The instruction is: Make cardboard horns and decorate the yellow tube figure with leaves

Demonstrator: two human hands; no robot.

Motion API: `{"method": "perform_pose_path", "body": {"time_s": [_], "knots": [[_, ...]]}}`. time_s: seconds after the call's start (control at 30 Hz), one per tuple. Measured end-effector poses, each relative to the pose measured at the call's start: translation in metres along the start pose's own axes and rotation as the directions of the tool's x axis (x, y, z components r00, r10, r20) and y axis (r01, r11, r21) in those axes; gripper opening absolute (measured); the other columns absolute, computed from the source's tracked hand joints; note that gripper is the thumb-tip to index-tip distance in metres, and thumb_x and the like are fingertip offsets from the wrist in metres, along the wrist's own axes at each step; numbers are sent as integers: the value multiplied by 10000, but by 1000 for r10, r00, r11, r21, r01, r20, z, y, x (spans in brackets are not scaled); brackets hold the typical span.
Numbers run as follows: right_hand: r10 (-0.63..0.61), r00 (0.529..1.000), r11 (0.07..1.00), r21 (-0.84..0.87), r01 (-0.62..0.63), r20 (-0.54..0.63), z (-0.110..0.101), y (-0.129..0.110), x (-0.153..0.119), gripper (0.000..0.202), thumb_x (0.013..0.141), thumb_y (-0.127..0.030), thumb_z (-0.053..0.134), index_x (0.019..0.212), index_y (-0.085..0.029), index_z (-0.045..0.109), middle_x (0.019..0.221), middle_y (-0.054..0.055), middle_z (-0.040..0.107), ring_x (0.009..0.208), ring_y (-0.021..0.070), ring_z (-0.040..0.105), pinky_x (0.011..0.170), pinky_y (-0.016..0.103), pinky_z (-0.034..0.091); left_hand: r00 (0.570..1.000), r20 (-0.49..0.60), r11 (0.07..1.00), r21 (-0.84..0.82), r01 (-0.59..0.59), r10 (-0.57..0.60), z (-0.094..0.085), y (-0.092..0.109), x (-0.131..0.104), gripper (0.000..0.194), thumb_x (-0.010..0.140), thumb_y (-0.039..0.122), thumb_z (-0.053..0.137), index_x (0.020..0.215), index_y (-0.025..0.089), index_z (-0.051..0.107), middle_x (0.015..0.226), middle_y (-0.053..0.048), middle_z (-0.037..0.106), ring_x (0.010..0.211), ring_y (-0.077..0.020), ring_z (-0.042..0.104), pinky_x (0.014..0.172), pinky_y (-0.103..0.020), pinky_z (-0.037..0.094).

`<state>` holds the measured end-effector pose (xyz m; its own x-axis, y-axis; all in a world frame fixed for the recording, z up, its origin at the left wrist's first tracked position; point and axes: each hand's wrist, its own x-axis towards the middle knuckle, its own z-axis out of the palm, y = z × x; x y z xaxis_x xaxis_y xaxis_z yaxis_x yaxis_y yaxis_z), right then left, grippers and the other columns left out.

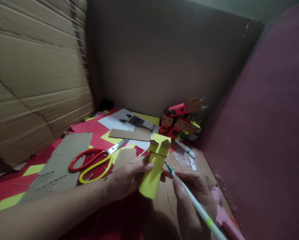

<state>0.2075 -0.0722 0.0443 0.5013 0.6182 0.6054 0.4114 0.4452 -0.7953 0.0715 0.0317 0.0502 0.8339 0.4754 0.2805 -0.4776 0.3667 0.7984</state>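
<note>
A: At lower right, a white marker (197,206) is being gripped by the right hand (191,193), its green tip being held just beside the yellow tube (153,176).

B: And how is the tube being kept?

A: At lower centre, tilted, it is being gripped by the left hand (129,175), the thumb being laid on its front. Any stroke on that curve is probably best made lightly, while the paper is being steadied without being squashed.

B: Is any lettering being shown?

A: Dark characters (77,36) are being displayed on the cardboard panel (36,66), upper left, but reading is being prevented by blur.
</note>
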Motion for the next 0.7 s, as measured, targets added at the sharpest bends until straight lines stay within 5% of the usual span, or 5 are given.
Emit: {"method": "perform_pose_path", "body": {"time_s": [0.37, 0.7], "knots": [[-61, 996, 996, 56, 65, -72, 10, -13, -3, 94, 840, -195, 619, 904, -256, 652, 867, 7, 756, 842, 180, 723, 739, 301, 561, 992, -81, 990, -116, 82, -92, -6, -5, -3, 292, 854, 304, 587, 1046, 95, 656, 938, -143, 691, 905, -234, 632, 871, -350, 445], [-285, 955, 958, -16, 285, -77, 17, -3, -4, 218, 872, -116, 568, 988, -284, 645, 844, -3, 700, 764, 193, 702, 734, 399, 559, 986, -114, 983, -152, 103, -122, -6, -4, 1, 440, 786, 360, 623, 1075, 29, 622, 875, -175, 682, 863, -255, 635, 831, -352, 442]]}}
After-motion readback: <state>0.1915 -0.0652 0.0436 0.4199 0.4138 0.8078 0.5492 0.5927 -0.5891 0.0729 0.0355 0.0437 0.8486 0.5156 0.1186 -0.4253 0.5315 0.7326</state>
